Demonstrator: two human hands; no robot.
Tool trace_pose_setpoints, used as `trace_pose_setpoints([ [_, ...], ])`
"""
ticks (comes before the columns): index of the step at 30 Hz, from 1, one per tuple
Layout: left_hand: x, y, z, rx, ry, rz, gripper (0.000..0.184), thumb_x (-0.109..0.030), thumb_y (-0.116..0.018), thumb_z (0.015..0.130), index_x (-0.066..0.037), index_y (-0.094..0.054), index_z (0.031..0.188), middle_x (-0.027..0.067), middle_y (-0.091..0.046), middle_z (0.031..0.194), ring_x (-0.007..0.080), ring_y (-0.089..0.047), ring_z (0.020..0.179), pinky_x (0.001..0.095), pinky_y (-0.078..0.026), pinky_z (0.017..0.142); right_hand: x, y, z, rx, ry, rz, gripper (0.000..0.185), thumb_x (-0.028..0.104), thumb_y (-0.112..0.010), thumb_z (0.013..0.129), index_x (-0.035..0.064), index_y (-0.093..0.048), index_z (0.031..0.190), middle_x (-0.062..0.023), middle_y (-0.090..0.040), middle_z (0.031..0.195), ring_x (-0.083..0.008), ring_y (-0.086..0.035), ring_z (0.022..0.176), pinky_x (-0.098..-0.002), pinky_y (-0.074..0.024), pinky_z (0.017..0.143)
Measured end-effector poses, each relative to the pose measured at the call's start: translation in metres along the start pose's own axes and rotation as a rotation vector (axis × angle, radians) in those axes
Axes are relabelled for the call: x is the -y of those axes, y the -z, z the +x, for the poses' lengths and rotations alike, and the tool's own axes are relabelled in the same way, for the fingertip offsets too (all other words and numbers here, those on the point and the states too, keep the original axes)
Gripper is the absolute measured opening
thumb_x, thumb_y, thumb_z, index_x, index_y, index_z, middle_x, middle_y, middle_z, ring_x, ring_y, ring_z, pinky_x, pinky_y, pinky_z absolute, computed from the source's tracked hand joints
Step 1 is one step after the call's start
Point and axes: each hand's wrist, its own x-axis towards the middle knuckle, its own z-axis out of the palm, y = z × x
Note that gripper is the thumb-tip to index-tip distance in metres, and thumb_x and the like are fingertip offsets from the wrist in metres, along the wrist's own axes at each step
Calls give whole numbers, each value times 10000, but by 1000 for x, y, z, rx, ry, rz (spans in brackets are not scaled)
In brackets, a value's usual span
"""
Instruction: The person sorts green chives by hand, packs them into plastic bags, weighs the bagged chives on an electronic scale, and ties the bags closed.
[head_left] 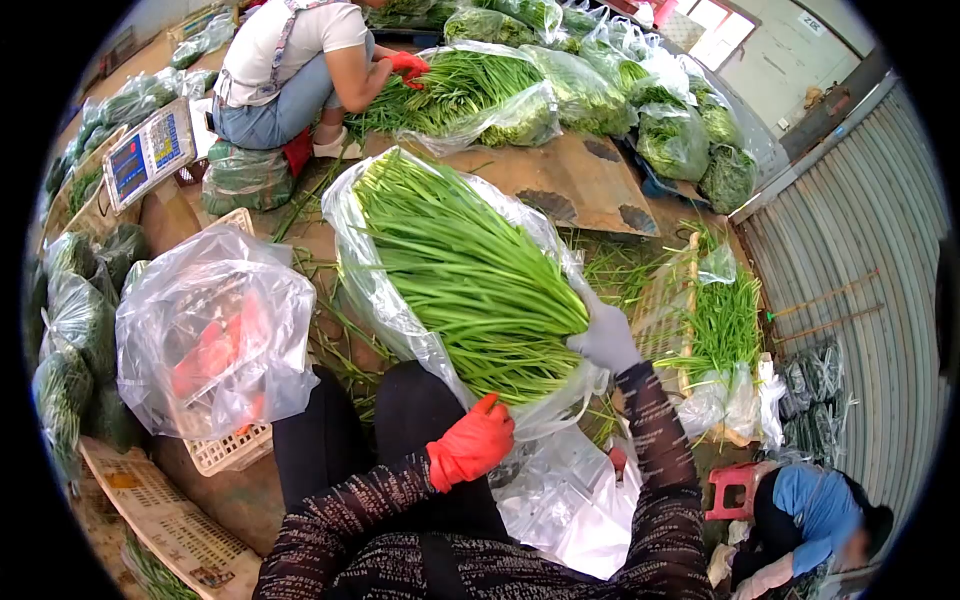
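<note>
A large bunch of garlic chives [460,270] lies in an open clear plastic bag [395,325] in front of my knees. My right hand [607,337], in a grey glove, is at the leaf tips on the bag's right side, its fingers closed over the bag's edge. My left hand [472,445] wears a red glove and is curled at the near rim of the bag, just below the leaves; its fingertips are partly hidden. More loose clear plastic [570,490] hangs below the bag, beside my legs.
A crate under crumpled plastic [215,330] stands at left, near a scale [150,155]. Another person [295,75] in red gloves handles chives at the back. Filled bags [670,140] line the far side. More chives [725,320] and a second person [810,510] are at right.
</note>
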Motion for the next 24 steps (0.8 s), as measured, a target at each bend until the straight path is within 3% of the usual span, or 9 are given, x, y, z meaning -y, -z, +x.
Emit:
trace_pose_setpoints([
  [3,-5,4,4,-399,61,-321,228,-163,-598,711,-59,-637,910,132,-605,1042,265,-556,1045,382,-462,836,-18,-7,1,355,-299,536,646,129,-748,620,-21,-482,1189,-127,-632,969,-204,-614,789,-300,-493,702],
  [5,-10,-7,15,-305,105,-690,323,-172,-648,742,-68,-623,1047,101,-601,1105,253,-556,1059,370,-466,857,-34,-26,-13,433,-328,688,621,121,-766,631,-57,-499,1162,-85,-623,996,-128,-576,806,-255,-476,732],
  [7,-6,-34,26,-3,798,-1521,363,-172,-650,772,-18,-588,1094,145,-600,1119,257,-562,1056,331,-451,867,-18,-27,-25,465,-489,942,595,69,-726,662,-32,-489,1198,-77,-632,975,-131,-593,805,-264,-484,735],
  [9,11,-69,39,-284,664,-1794,358,-94,-593,823,-17,-553,1171,137,-600,1137,214,-566,1030,313,-443,886,-5,-25,-34,534,-607,1063,621,65,-720,676,-26,-460,1233,-86,-616,1024,-137,-587,865,-268,-474,780],
  [11,27,-45,44,199,798,-1975,396,-81,-588,831,-50,-526,1220,132,-559,1210,224,-534,1088,321,-415,937,-2,-35,-48,593,-671,1097,654,78,-728,680,-29,-436,1255,-98,-597,1079,-141,-575,926,-270,-462,824],
  [14,26,-72,52,-474,195,-1024,447,-94,-590,820,-85,-497,1257,110,-486,1304,238,-460,1189,346,-355,1003,32,-34,-59,493,-411,744,894,200,-793,624,-24,-308,1340,-152,-481,1248,-219,-470,1145,-317,-363,977],
  [17,22,-94,44,-258,248,-753,489,-105,-573,807,-100,-467,1285,89,-424,1363,255,-381,1261,368,-280,1058,38,-72,-80,230,-278,661,1000,231,-830,556,-23,-278,1351,-170,-467,1259,-248,-459,1158,-333,-356,985],
  [22,17,-89,31,-311,397,-731,475,-57,-543,785,-71,-495,1257,120,-486,1309,250,-408,1243,347,-278,1058,48,-86,-93,37,-376,592,875,165,-810,560,-20,-357,1285,-143,-537,1150,-226,-520,1073,-322,-404,933],
  [24,11,-61,21,-403,483,-1140,469,66,-530,737,-34,-531,1195,140,-570,1194,268,-503,1150,348,-367,998,43,-79,-92,172,-522,927,681,54,-740,598,-13,-440,1206,-101,-596,1007,-176,-590,882,-287,-482,769],
])
